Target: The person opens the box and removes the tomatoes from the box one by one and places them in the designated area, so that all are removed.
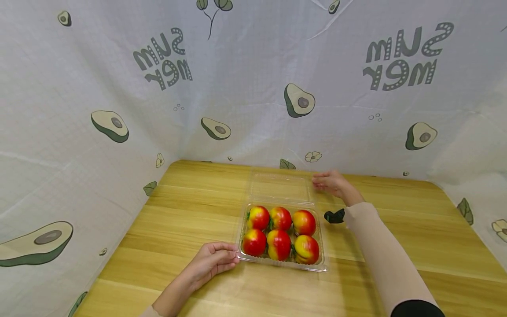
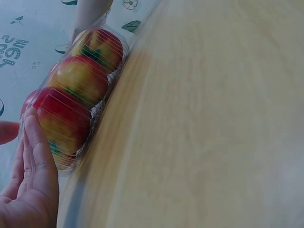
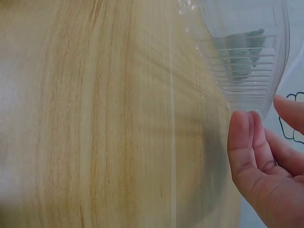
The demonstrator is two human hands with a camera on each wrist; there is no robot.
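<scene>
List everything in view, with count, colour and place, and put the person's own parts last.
Fruits: six, red and yellow with green bits, in two rows of three inside the container
Container: one, clear, on the table
Lid: one, clear, open beyond the container's far edge
Table: one, light wood, under the container
Printed sheet: at least one, whitish with avocado prints, behind the table
Dark object: one, blackish, beside the right sleeve; identity unclear
Black band: one, black, on the right sleeve
Sleeves: two, beige, on the forearms
Left hand: one, bare, touching the container's near left corner
Right hand: one, bare, at the lid's right side
</scene>
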